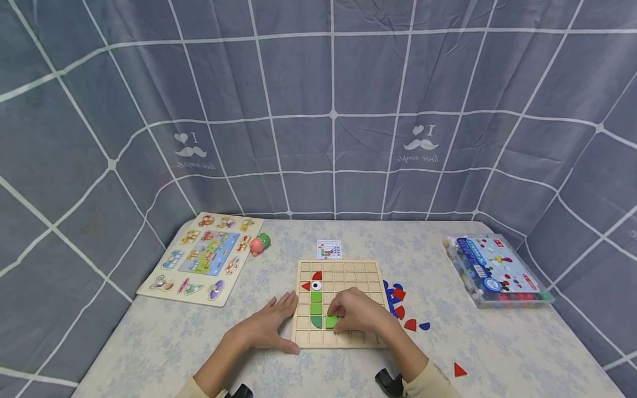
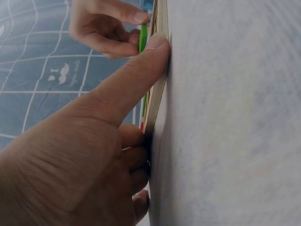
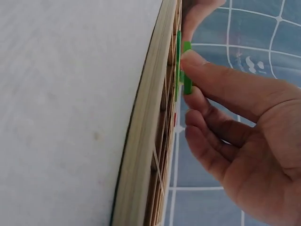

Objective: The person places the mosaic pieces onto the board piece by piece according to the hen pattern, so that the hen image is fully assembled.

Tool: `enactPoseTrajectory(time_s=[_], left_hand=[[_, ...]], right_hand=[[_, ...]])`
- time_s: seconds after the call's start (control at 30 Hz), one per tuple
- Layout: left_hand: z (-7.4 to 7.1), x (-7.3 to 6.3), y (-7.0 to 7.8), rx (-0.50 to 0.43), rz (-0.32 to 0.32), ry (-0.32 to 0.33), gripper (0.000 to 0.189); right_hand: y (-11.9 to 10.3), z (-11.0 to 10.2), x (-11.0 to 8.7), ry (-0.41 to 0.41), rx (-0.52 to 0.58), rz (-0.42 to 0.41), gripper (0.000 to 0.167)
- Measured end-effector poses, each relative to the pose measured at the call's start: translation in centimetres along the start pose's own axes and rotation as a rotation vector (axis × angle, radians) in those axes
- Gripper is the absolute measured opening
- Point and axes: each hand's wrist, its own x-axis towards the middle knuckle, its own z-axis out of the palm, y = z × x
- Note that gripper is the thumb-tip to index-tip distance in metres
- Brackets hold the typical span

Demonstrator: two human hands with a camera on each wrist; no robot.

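Note:
My right hand (image 1: 359, 312) pinches a bright green square tile (image 1: 330, 322) between thumb and finger, low over the wooden grid board (image 1: 365, 272). In the right wrist view the tile (image 3: 187, 70) stands slightly off the board's surface. Fingers spread, my left hand (image 1: 266, 325) rests along the board's left edge; its thumb (image 2: 141, 63) presses the board's side near the front corner. A column of pieces lies in the grid: a red rounded piece (image 1: 317, 275), an eye tile (image 1: 316, 286) with a red triangle (image 1: 306, 286) beside it, green squares (image 1: 316, 303) and a dark green rounded piece (image 1: 316, 321).
A small pattern card (image 1: 329, 249) lies behind the board. Loose blue and red pieces (image 1: 400, 294) cluster at its right; a red triangle (image 1: 459, 370) lies nearer me. A picture puzzle (image 1: 154, 271) and a pink-green toy (image 1: 260, 244) are left, a plastic case (image 1: 497, 271) right.

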Motion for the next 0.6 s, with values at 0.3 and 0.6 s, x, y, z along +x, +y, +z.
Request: enactPoseTrajectory(time_s=[0.3,0.6], left_hand=[[-0.08,0.01,0.22,-0.008,0.002,-0.002,0.114],[-0.07,0.03,0.19,-0.008,-0.010,-0.002,0.115]], right_hand=[[0.43,0.36,0.26,-0.018,0.038,-0.005,0.023],[0.57,0.63,0.54,-0.016,0.044,0.007,0.024]])
